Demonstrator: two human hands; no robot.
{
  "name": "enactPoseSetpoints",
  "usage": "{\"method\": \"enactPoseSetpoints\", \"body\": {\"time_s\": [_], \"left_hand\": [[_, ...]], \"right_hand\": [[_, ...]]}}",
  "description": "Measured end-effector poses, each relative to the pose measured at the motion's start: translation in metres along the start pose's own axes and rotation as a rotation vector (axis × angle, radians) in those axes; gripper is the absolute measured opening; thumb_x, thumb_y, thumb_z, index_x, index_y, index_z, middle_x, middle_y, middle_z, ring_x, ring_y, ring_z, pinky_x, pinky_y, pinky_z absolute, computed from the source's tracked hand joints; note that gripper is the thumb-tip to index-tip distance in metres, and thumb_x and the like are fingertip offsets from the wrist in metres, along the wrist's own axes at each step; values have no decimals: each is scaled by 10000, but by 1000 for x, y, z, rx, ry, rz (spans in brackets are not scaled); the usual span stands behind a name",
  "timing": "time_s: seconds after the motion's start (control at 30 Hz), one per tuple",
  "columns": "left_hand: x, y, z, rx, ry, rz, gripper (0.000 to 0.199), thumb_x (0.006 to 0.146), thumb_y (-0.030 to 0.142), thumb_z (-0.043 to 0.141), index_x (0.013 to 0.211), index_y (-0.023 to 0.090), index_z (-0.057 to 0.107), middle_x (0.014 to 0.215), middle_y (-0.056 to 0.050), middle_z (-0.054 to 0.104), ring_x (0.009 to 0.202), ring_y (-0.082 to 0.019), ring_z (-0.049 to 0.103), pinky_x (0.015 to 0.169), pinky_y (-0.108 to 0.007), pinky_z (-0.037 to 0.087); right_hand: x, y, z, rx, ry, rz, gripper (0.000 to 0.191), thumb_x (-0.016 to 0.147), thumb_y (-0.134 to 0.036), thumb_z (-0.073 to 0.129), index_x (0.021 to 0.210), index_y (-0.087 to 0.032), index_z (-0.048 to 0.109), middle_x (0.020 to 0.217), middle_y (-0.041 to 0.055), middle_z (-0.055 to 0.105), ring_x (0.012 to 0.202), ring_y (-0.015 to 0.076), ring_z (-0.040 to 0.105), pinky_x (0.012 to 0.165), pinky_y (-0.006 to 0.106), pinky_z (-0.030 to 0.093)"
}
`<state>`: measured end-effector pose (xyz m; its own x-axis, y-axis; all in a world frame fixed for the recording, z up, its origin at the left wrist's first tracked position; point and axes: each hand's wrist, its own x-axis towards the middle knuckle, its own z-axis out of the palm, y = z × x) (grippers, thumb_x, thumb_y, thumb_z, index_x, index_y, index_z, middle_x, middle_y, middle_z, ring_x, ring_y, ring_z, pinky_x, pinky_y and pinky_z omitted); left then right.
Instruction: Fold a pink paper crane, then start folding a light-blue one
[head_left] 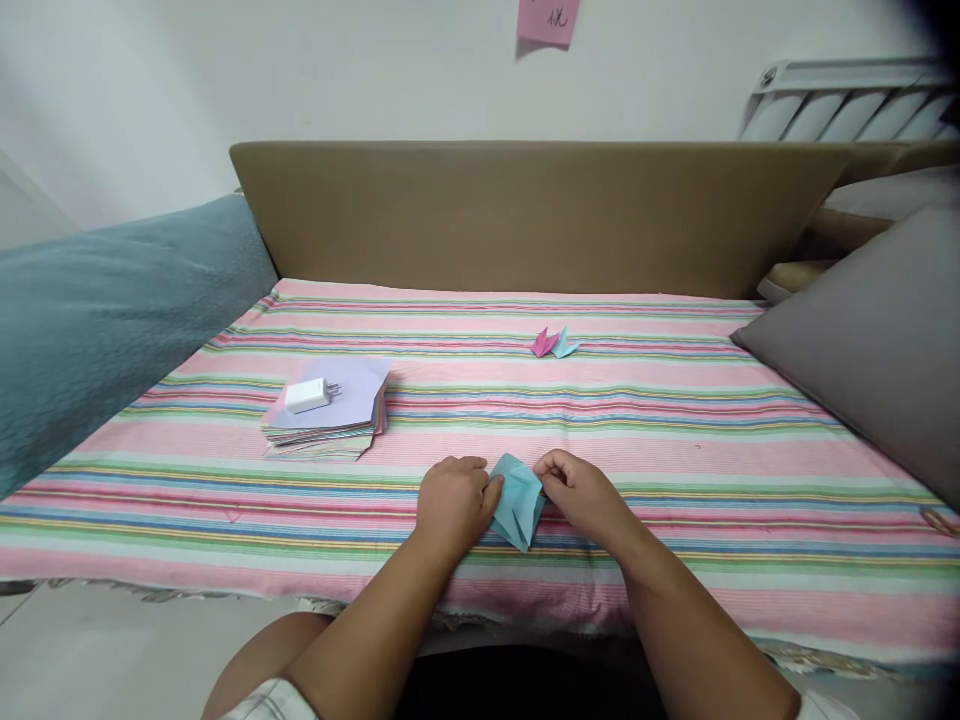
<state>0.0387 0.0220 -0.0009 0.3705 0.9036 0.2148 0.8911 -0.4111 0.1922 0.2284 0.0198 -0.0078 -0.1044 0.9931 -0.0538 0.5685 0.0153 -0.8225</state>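
A light-blue sheet of origami paper [517, 500], creased and partly folded, lies on the striped cloth in front of me. My left hand [455, 502] rests at its left side, the thumb pressing on the paper's edge and the fingers curled on the cloth. At the paper's right edge, my right hand [576, 490] pinches the paper between thumb and forefinger. Farther back sit two small folded paper pieces, a magenta one [543, 343] and a pale-blue one [564, 345], touching each other.
Left of my hands is a stack of colored paper [352, 400] with a white charger plug [307, 395] on top. A grey cushion [870, 340] leans at the right, a teal cushion [127, 310] at the left. Behind stands a brown backrest [540, 215].
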Motion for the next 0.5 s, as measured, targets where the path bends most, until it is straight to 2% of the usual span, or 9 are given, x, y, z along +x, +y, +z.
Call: {"method": "enactPoseSetpoints", "body": {"time_s": [0.33,0.5], "left_hand": [[0,2,-2,44,-11,6,356,879,350,435,726,169,700,937,-77,695,847,-231,624,774,-362,460],[0,3,-2,45,-11,-6,359,878,357,433,725,168,697,925,-78,692,839,-225,621,769,-356,457]], "right_hand": [[-5,-11,-1,13,-12,-24,170,790,-261,397,776,-224,562,648,-36,568,591,134,513,545,238,357],[-5,-15,4,-44,30,-36,173,781,-378,481,750,-217,540,675,-24,591,608,140,523,538,236,349]]}}
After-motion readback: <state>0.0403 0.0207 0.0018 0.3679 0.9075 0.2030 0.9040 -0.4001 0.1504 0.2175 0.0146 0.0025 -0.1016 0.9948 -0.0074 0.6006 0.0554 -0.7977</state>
